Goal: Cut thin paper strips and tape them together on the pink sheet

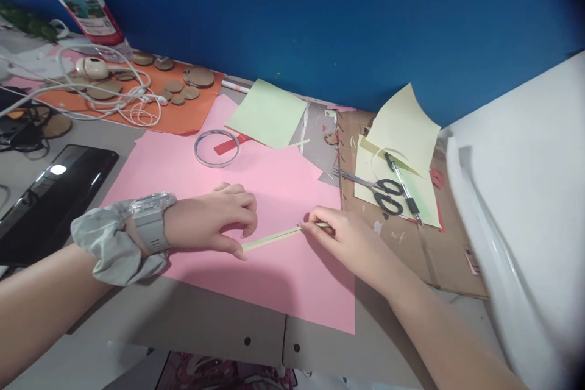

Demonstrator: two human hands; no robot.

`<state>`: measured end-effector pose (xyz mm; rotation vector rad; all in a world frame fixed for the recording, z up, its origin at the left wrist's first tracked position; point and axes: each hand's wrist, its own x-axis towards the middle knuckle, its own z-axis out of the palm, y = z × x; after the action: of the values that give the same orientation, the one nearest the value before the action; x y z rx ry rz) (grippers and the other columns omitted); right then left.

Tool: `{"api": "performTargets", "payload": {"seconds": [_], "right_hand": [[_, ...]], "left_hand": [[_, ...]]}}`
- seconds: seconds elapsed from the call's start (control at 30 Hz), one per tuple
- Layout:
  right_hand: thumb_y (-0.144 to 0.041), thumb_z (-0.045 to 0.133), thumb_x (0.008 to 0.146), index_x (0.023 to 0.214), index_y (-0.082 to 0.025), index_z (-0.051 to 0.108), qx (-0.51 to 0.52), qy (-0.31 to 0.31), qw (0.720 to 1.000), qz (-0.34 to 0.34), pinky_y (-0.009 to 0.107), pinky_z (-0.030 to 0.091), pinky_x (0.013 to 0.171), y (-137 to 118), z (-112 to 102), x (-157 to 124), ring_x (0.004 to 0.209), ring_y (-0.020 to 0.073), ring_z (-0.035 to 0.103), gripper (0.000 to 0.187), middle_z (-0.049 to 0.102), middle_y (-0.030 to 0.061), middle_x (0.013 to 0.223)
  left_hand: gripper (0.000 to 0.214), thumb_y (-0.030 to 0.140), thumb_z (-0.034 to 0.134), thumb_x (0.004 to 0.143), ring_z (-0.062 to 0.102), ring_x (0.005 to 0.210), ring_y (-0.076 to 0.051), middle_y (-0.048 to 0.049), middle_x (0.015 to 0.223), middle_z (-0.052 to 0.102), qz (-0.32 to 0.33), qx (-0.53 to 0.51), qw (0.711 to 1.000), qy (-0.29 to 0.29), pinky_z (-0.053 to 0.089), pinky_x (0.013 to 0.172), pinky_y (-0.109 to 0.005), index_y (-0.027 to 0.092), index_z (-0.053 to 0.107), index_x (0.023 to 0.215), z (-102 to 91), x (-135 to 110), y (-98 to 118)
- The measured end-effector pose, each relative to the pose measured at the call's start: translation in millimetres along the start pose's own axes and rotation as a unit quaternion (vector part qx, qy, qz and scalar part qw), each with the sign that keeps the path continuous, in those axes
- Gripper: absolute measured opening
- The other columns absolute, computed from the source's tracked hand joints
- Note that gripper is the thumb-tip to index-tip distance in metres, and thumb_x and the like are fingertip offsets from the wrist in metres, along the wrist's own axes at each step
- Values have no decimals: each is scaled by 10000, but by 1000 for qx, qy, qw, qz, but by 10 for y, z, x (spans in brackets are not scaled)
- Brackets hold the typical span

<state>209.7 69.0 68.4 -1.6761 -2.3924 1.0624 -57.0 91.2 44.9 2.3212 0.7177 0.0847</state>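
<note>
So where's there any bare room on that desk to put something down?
The pink sheet is bare below the two hands, left hand and right hand; also between the tape ring and the left hand. It is crowded around the scissors and the cables.

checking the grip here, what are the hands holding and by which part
A thin pale green paper strip, one end each: left hand pins its left end to the pink sheet, right hand pinches its right end.

Left hand palm down, fingers curled, thumb and forefinger pinched, right hand fingertips pinched, forearms converging
</note>
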Motion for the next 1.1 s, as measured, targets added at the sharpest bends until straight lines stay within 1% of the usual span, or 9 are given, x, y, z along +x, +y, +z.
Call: {"api": "performTargets", "payload": {"seconds": [0.2, 0.3, 0.37, 0.47, 0.53, 0.7, 0.8, 0.93, 1.1], "right_hand": [[-319, 369, 946, 707, -209, 447, -30, 30, 999, -22, 242, 275, 560, 17, 72, -1, 595, 115, 461, 274, 547, -34, 681], [-333, 381, 946, 700, -207, 446, -40, 32, 998, -29, 244, 264, 559, 32, 99, 8, 598, 114, 463, 284, 531, -39, 660], [-345, 379, 950, 712, -206, 463, -39, 32, 998, -35, 247, 268, 568, 40, 106, 13, 627, 119, 484, 288, 547, -33, 678], [-338, 368, 956, 740, -204, 489, -30, 33, 998, -42, 251, 286, 591, 48, 100, 11, 671, 127, 512, 281, 579, -19, 720], [-321, 373, 955, 743, -205, 489, -20, 31, 998, -44, 250, 295, 600, 52, 90, 5, 675, 125, 516, 269, 589, -19, 731], [-302, 383, 952, 732, -210, 469, 6, 38, 998, -40, 244, 305, 594, 55, 87, -14, 651, 116, 511, 253, 593, -32, 724], [-303, 381, 951, 733, -210, 468, 7, 47, 998, -35, 250, 314, 599, 47, 102, -14, 661, 123, 523, 253, 603, -22, 731], [-263, 388, 945, 704, -205, 436, -8, 49, 998, -43, 265, 340, 671, 42, 126, 4, 723, 136, 544, 253, 615, -10, 755], [-248, 388, 944, 712, -206, 419, -27, 41, 998, -47, 277, 352, 713, 54, 142, 33, 697, 131, 521, 238, 595, -17, 733]], "left_hand": [[327, 531, 596, 804, 451, 876, -196, -12, 886, 538, -5, 19, 1000, -1, 303, 799, -321, 208, 551, 789, -33, 4, 1], [303, 503, 590, 817, 473, 924, -223, -38, 967, 567, -35, 82, 996, 0, 342, 819, -348, 207, 575, 881, 9, -67, 162], [264, 371, 639, 804, 490, 1007, -251, -50, 1066, 582, -87, 157, 983, 40, 364, 852, -373, 215, 585, 1011, 112, -158, 328], [580, 335, 659, 768, 458, 1178, -301, -75, 1268, 554, -122, 241, 956, 118, 315, 1000, -429, 202, 467, 1299, 362, -325, 536], [707, 459, 567, 818, 375, 1296, -304, -85, 1434, 417, -80, 274, 950, 125, 291, 1053, -413, 170, 330, 1418, 534, -419, 589], [882, 591, 493, 815, 287, 1363, -310, -115, 1502, 289, -104, 281, 945, 127, 247, 1097, -417, 108, 166, 1477, 777, -512, 551], [928, 632, 503, 789, 278, 1367, -316, -101, 1503, 291, -135, 266, 946, 130, 193, 1124, -426, 139, 138, 1485, 802, -511, 548], [934, 660, 472, 792, 260, 1376, -295, -94, 1504, 290, -103, 275, 948, 121, 140, 1134, -385, 115, 153, 1481, 795, -515, 543], [945, 649, 481, 792, 265, 1372, -309, -128, 1508, 266, -112, 260, 951, 123, 170, 1120, -404, 93, 147, 1479, 799, -517, 516]]}}
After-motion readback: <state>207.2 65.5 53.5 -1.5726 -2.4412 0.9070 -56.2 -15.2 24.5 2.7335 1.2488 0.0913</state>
